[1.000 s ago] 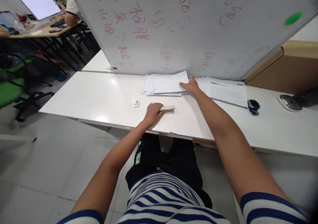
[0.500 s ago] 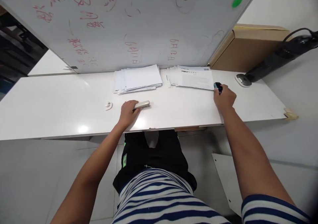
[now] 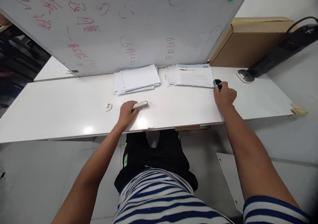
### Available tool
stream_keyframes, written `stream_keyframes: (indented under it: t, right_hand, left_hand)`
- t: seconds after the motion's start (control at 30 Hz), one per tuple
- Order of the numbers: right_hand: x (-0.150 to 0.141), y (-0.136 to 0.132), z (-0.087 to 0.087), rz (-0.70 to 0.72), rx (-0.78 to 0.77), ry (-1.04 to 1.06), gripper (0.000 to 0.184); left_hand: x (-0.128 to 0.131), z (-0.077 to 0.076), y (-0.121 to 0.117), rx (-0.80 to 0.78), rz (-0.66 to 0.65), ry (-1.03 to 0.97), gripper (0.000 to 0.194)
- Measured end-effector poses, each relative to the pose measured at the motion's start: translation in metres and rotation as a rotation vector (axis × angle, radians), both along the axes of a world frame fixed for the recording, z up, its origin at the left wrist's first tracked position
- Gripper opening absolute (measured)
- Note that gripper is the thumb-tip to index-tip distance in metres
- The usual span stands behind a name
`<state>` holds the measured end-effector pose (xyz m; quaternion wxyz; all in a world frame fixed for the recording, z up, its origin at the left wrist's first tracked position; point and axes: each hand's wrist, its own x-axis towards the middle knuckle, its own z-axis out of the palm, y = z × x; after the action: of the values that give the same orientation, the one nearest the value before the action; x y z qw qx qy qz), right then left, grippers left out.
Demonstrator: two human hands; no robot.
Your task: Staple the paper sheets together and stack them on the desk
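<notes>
My left hand [image 3: 127,112] is closed round the near end of a slim beige stapler [image 3: 141,105] that lies flat on the white table [image 3: 62,101]. My right hand [image 3: 224,95] is curled over a small blue and black object [image 3: 217,83], which sits at the right edge of a printed paper stack [image 3: 192,76]. A second stack of blank white sheets [image 3: 136,78] lies behind the stapler. A small white round object [image 3: 108,107] rests left of my left hand.
A whiteboard [image 3: 124,22] with red writing stands along the table's back edge. A cardboard box [image 3: 250,42] is at the back right, with a black device [image 3: 283,50] and its grey base [image 3: 244,75] beside it. The floor lies below.
My right hand left the blank stack and moved right onto the blue and black object. My left hand stayed on the stapler. The camera turned to the right.
</notes>
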<state>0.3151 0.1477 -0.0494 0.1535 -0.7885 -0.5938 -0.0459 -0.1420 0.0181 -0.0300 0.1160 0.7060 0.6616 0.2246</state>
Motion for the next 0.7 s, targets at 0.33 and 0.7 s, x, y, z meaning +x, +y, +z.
stream_keyframes:
  t: [0.33,0.7]
  right_hand:
    - [0.006,0.023,0.005,0.037,-0.1,-0.16,0.041]
    - [0.006,0.037,0.02,0.05,-0.237,-0.261,0.045]
  left_hand:
    - [-0.002,-0.003,0.002,0.013,-0.004,0.01,0.028]
    - [-0.003,-0.003,0.002,0.001,-0.007,0.006,0.029]
